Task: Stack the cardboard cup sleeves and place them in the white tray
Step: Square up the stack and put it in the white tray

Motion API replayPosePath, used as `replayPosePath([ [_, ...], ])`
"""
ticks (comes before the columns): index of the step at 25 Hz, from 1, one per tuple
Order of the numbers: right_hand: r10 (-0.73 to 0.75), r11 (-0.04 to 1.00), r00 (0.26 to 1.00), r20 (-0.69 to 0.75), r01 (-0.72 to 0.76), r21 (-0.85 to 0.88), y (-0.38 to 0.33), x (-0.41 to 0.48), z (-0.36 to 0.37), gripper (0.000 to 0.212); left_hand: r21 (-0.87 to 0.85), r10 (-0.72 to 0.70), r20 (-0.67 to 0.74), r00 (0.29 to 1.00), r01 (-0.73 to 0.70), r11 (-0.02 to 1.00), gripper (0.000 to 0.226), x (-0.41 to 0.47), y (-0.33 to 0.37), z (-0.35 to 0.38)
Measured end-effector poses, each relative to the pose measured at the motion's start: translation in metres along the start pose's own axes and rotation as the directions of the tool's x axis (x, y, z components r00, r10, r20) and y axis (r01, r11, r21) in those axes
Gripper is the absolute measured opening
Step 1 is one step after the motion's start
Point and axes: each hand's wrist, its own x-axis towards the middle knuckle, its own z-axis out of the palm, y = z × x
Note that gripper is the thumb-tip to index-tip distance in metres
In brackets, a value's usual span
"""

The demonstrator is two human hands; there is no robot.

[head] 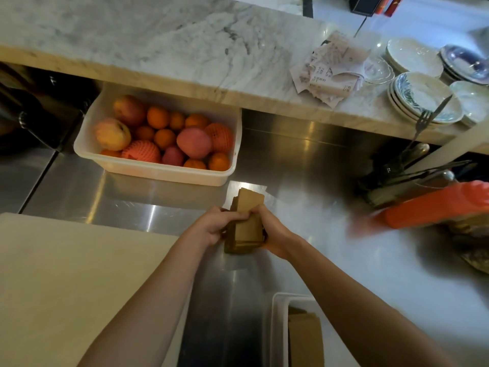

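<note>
White tray [277,329] at near edge, 2 hands [211,226] [275,234] clasping sleeve stack [247,223] over steel counter [330,207], marble shelf [158,35] beyond

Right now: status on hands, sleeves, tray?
Both hands, left and right, grip sleeve stack over steel counter. White tray near, some sleeves inside. Path clear.

The white tray [277,329] is cut off by the bottom edge, and the right arm covers part of it. The hands hide the sides of the cardboard sleeves [247,223]. An orange thing [434,205] on the right is too blurry to tell. The writing on the paper slips [330,72] is too small to read. The plates [423,99] run off the right edge.
</note>
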Motion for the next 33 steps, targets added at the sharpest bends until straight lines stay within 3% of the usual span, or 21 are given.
replayPosePath([
  [4,-0.005,1.000,0.999,0.050,0.005,-0.002,0.001,-0.007,-0.005,0.033,0.038,-0.001,0.055,0.998,-0.002,0.999,0.067,-0.008,0.002,-0.004],
  [7,-0.088,0.989,0.995,0.052,0.094,-0.112,-0.001,-0.023,-0.013,0.044,0.046,0.090,0.087,0.992,-0.094,0.995,0.081,-0.025,0.006,0.001],
  [12,-0.268,0.938,0.958,0.101,0.283,-0.200,-0.016,-0.086,-0.048,0.071,0.005,0.281,0.182,0.942,-0.287,0.958,0.085,-0.069,0.019,0.042],
  [16,-0.395,0.881,0.911,0.118,0.413,-0.232,-0.013,-0.161,-0.104,0.044,0.153,0.408,0.313,0.858,-0.469,0.870,0.097,-0.107,0.018,0.104],
  [18,-0.450,0.850,0.886,0.114,0.464,-0.250,0.000,-0.195,-0.142,0.043,0.253,0.443,0.403,0.801,-0.562,0.787,0.093,-0.121,0.009,0.145],
  [21,-0.491,0.814,0.865,0.101,0.498,-0.299,0.030,-0.238,-0.202,0.052,0.358,0.404,0.554,0.727,-0.647,0.673,0.075,-0.132,-0.019,0.217],
  [24,-0.502,0.797,0.858,0.111,0.509,-0.324,0.069,-0.269,-0.272,0.061,0.423,0.346,0.608,0.715,-0.660,0.621,0.065,-0.131,-0.059,0.298],
  [33,-0.393,0.869,0.910,0.129,0.414,-0.273,0.167,-0.267,-0.416,0.078,0.575,0.289,0.586,0.757,-0.640,0.510,0.089,-0.088,-0.162,0.432],
])
